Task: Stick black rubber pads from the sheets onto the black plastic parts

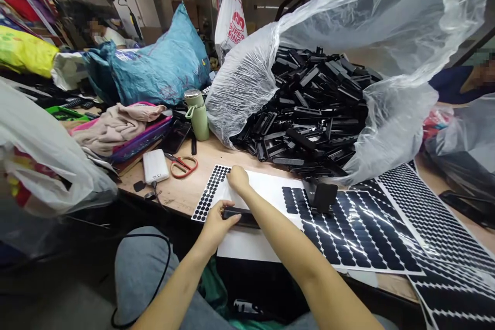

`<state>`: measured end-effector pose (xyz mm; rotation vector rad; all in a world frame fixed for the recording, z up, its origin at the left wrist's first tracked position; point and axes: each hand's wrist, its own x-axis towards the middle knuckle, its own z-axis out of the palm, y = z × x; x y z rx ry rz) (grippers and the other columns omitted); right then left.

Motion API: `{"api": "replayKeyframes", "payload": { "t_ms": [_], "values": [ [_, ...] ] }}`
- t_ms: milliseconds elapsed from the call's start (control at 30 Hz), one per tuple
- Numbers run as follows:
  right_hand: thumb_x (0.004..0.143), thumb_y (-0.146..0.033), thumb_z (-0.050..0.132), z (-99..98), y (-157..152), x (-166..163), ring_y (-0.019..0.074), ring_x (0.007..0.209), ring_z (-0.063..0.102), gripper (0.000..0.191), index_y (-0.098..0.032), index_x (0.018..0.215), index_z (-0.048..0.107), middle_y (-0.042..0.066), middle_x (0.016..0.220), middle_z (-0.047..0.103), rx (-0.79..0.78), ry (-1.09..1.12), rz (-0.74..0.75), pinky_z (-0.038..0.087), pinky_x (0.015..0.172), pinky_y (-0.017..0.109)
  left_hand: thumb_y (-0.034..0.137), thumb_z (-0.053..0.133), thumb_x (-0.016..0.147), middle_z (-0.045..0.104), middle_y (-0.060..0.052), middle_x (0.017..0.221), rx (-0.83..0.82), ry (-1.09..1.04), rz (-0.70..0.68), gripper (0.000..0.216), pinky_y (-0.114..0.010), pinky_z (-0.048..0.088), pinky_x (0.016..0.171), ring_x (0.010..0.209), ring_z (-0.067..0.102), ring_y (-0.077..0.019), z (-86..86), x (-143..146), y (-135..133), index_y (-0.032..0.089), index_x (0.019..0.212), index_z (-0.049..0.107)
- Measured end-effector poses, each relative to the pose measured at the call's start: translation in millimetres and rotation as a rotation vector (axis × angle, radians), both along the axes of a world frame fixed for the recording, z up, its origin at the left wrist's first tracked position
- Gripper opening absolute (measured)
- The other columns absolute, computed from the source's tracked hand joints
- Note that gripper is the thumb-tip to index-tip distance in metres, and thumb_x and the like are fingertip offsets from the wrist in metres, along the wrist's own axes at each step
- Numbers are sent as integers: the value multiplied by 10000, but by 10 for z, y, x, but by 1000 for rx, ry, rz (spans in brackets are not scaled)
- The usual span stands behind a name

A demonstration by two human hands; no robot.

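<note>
My left hand (215,223) is closed around the end of a long black plastic part (247,219), low over the white backing sheet (263,185). The far end of that part passes behind my right forearm. Just beyond it, my right hand (238,179) is curled with its fingers down at a sheet of small round black stickers (212,188). Its fingertips are hidden, so I cannot make out what they hold. Right of my forearm, a sheet of larger black stickers (348,232) lies flat, with a black stand-like piece (324,197) upright on it.
A big clear plastic bag (247,82) full of black plastic parts (309,108) lies open at the back. A green bottle (198,118), red-handled scissors (184,167) and a white power bank (155,166) are to the left. More sticker sheets (444,221) cover the right side. Other people sit beyond.
</note>
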<state>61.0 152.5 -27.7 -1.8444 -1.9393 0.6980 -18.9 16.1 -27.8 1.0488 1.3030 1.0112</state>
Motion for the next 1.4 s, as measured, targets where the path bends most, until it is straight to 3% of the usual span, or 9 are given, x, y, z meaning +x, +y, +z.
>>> {"api": "replayKeyframes", "payload": {
  "t_ms": [100, 200, 367, 467, 567, 967, 1267, 1333, 1400],
  "values": [
    [754, -107, 499, -4, 32, -75, 268, 865, 585, 129, -58, 822, 597, 229, 947, 609, -18, 8, -21, 408, 692, 322, 226, 700, 576, 621, -33, 782, 10, 81, -85, 363, -280, 442, 693, 723, 577, -158, 14, -20, -35, 140, 908, 579],
    [779, -150, 480, 98, -129, 86, 217, 828, 584, 119, -104, 800, 588, 151, 897, 629, -9, 57, 1, 407, 691, 290, 221, 709, 558, 648, -70, 852, -18, 81, -136, 418, -310, 451, 725, 769, 595, -191, 1, -36, -23, 130, 953, 606],
    [825, -255, 402, 280, -900, 640, 154, 773, 548, 169, -179, 774, 543, 42, 832, 600, 59, 193, 1, 410, 687, 267, 216, 712, 553, 663, -81, 883, -7, 118, -124, 427, -332, 451, 766, 806, 605, -220, -39, 16, -6, 134, 964, 631],
    [783, -230, 438, 246, -1367, 855, 152, 749, 528, 103, -194, 713, 504, 31, 820, 553, 50, 292, -31, 420, 686, 285, 212, 717, 545, 671, -69, 864, 10, 143, -119, 411, -331, 451, 769, 804, 604, -221, -45, 62, -19, 145, 944, 646],
    [763, -196, 444, 139, -1576, 897, 154, 756, 521, 102, -196, 666, 477, 34, 842, 530, 15, 342, -75, 427, 702, 303, 216, 722, 536, 675, -60, 857, 11, 138, -94, 400, -323, 455, 760, 799, 605, -219, -39, 98, -47, 149, 925, 658],
    [772, -190, 440, 48, -1582, 828, 170, 795, 511, 116, -201, 658, 453, 49, 868, 504, 23, 406, -160, 422, 756, 336, 265, 726, 549, 673, -81, 900, 63, 225, -73, 411, -340, 444, 800, 846, 605, -239, -27, 144, -112, 145, 936, 660],
    [780, -183, 438, -35, -1586, 786, 173, 801, 502, 89, -206, 696, 455, 41, 840, 502, 153, 362, -144, 428, 741, 329, 283, 734, 534, 675, -68, 864, 93, 262, -68, 389, -322, 439, 781, 816, 605, -226, -52, 131, -98, 155, 896, 671],
    [789, -220, 451, -65, -1554, 904, 187, 807, 503, 35, -200, 766, 469, 57, 865, 505, 201, 307, -222, 428, 737, 339, 297, 731, 543, 670, -66, 868, 86, 251, -67, 404, -316, 439, 773, 812, 600, -219, -70, 144, -90, 155, 914, 662],
    [787, -255, 472, -98, -1507, 1107, 227, 848, 499, 92, -176, 833, 480, 98, 898, 503, 249, 184, -405, 414, 758, 382, 311, 723, 558, 664, -63, 870, 79, 238, -87, 419, -313, 437, 768, 806, 595, -212, -77, 185, -81, 157, 941, 650]
  ]
}}
